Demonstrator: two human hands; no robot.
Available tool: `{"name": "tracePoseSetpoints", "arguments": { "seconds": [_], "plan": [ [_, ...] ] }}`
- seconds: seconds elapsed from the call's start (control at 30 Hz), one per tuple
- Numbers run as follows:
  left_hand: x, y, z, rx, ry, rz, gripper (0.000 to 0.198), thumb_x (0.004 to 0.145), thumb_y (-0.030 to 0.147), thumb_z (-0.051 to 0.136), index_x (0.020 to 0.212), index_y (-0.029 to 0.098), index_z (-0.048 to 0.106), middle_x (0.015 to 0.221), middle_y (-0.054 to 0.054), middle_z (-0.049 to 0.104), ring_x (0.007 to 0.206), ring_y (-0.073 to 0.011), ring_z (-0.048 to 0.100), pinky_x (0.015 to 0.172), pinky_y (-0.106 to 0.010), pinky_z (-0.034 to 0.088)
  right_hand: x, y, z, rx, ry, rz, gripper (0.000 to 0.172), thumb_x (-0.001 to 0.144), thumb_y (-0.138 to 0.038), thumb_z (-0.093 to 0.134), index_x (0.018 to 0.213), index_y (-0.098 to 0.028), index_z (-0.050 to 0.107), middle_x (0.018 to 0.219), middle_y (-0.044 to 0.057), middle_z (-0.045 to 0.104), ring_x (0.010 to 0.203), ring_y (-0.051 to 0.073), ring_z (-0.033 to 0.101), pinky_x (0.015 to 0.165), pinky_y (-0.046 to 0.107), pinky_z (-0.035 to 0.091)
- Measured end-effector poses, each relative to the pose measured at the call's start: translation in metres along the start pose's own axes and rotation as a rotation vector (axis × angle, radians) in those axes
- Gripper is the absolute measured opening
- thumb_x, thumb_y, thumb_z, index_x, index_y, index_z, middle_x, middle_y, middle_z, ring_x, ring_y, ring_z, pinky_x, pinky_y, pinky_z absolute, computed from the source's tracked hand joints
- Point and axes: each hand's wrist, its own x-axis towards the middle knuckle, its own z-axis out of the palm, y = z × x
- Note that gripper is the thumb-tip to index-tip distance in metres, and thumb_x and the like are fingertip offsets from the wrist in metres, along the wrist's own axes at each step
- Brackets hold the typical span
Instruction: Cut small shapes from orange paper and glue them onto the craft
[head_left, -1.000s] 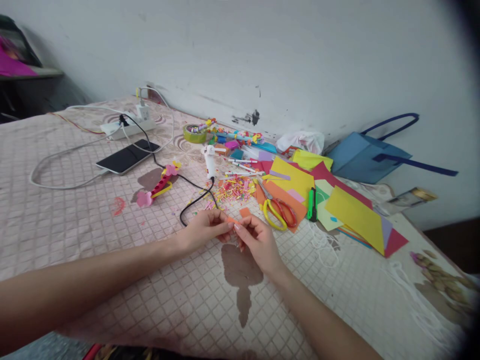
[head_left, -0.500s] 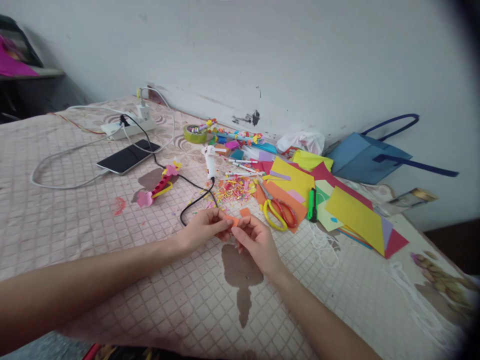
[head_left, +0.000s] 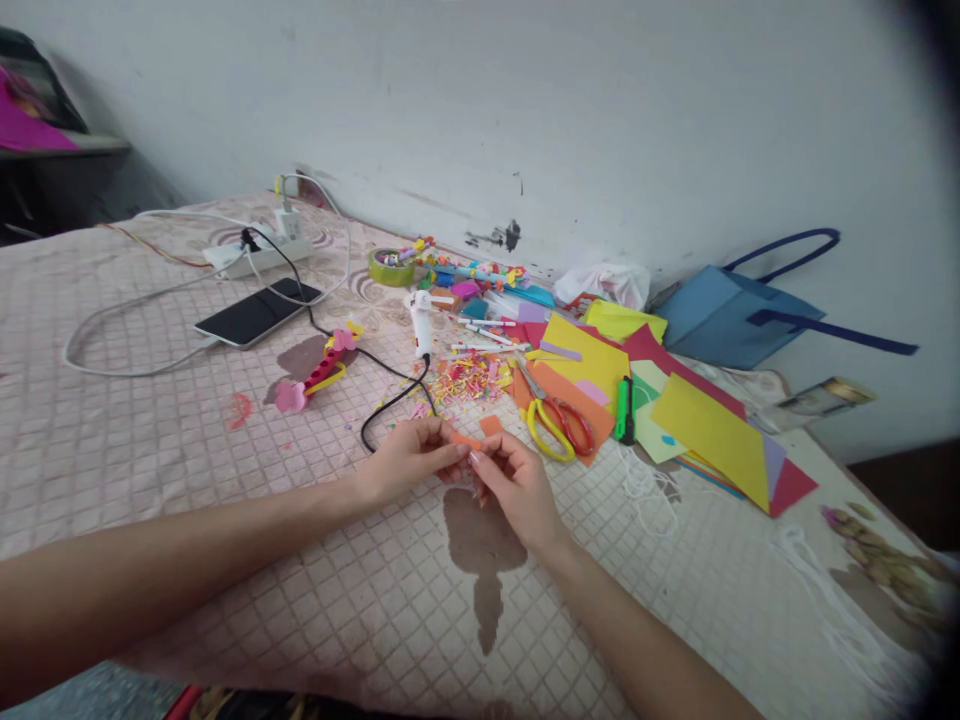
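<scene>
My left hand [head_left: 409, 460] and my right hand [head_left: 516, 485] meet over the pink quilted cover [head_left: 150, 440], fingertips pinched together on a small orange paper strip [head_left: 466, 441]. Another small orange scrap [head_left: 490, 424] lies just beyond the fingers. Yellow-handled scissors [head_left: 553, 420] rest on orange paper to the right of my hands. A white glue gun [head_left: 421, 322] with a black cord [head_left: 386, 400] lies beyond the hands, next to a heap of coloured paper shreds [head_left: 469, 378].
Coloured paper sheets [head_left: 697, 420] and a green marker [head_left: 624, 405] spread at the right, with a blue bag [head_left: 739, 310] against the wall. A phone [head_left: 255, 312], power strip [head_left: 255, 255], tape roll [head_left: 388, 266] and pink craft piece [head_left: 315, 375] lie at left. Dark stain [head_left: 480, 545] near me.
The fingers shift slightly on the orange strip; the hands stay in the same place and everything else is still.
</scene>
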Motion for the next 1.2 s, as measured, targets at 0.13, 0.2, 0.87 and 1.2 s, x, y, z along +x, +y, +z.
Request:
{"name": "tracePoseSetpoints", "arguments": {
  "seconds": [0.13, 0.2, 0.87, 1.2],
  "plan": [
    [-0.0002, -0.0007, -0.0001, 0.001, -0.011, 0.006, 0.029, 0.073, 0.038, 0.067, 0.074, 0.012, 0.056, 0.063, 0.0, 0.061, 0.056, -0.0087, 0.058, 0.058, -0.022, 0.047, -0.0008, 0.0, 0.0002, 0.002, 0.003, 0.01, 0.019, 0.082, -0.036, 0.057, 0.073, -0.02, 0.051, 0.052, -0.006, 0.053, 0.042, 0.009, 0.048, 0.041, 0.02, 0.039],
    [-0.0003, -0.0009, -0.0001, 0.007, -0.011, 0.003, 0.028, 0.073, 0.038, 0.067, 0.074, 0.012, 0.056, 0.064, 0.0, 0.062, 0.057, -0.0089, 0.058, 0.058, -0.023, 0.047, -0.0011, 0.0003, 0.0003, 0.007, 0.005, 0.02, 0.02, 0.082, -0.036, 0.058, 0.072, -0.02, 0.05, 0.051, -0.006, 0.053, 0.041, 0.009, 0.048, 0.041, 0.02, 0.039],
    [-0.0014, 0.0013, 0.0002, 0.078, -0.041, 0.003, 0.027, 0.071, 0.036, 0.068, 0.073, 0.012, 0.057, 0.061, 0.0, 0.061, 0.055, -0.0092, 0.057, 0.054, -0.021, 0.045, -0.0004, 0.0007, -0.0013, -0.055, 0.022, -0.022, 0.021, 0.083, -0.038, 0.056, 0.073, -0.02, 0.055, 0.051, -0.006, 0.051, 0.042, 0.009, 0.047, 0.04, 0.02, 0.038],
    [-0.0002, 0.0031, -0.0025, -0.001, -0.081, -0.097, 0.022, 0.071, 0.033, 0.069, 0.074, 0.013, 0.063, 0.059, 0.001, 0.064, 0.052, -0.0074, 0.058, 0.054, -0.019, 0.046, 0.0003, 0.0026, -0.0009, -0.019, -0.01, 0.002, 0.02, 0.083, -0.037, 0.055, 0.074, -0.019, 0.053, 0.053, -0.006, 0.05, 0.041, 0.008, 0.047, 0.039, 0.019, 0.038]
  ]
}}
